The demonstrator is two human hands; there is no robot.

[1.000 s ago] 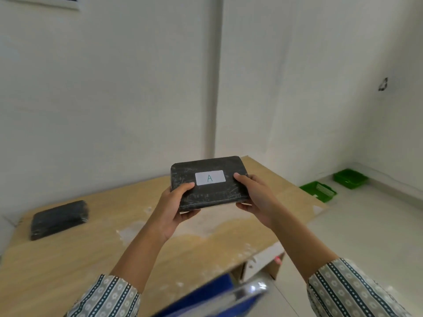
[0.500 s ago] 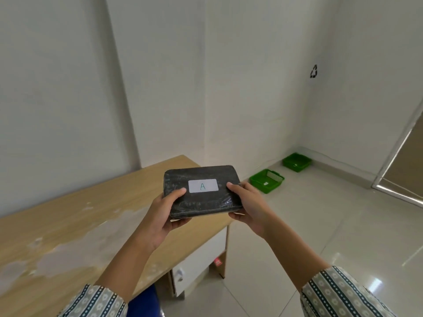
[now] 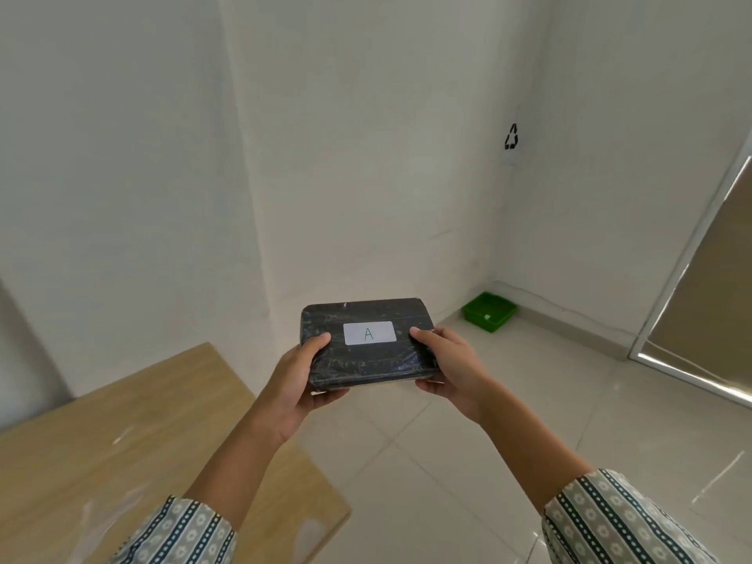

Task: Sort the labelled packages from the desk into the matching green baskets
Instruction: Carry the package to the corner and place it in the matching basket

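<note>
A flat black wrapped package (image 3: pixel 366 360) with a white label reading "A" is held level in front of me, over the floor just past the desk's corner. My left hand (image 3: pixel 299 380) grips its left end, thumb on top. My right hand (image 3: pixel 449 370) grips its right end the same way. One green basket (image 3: pixel 489 311) sits on the floor in the far corner of the room, beyond and to the right of the package. The package hides the floor behind it, where a second basket stood earlier.
The wooden desk (image 3: pixel 134 453) fills the lower left, its corner near my left forearm. White walls meet ahead, one bearing a recycling sign (image 3: pixel 511 137). A door frame (image 3: pixel 691 254) stands at the right. Glossy floor tiles (image 3: pixel 529 409) stretch toward the basket.
My view has swung right, away from the desk. The desk and its other black package slid out to the left; the corner basket and door frame came into view. Both hands kept hold of the package.
</note>
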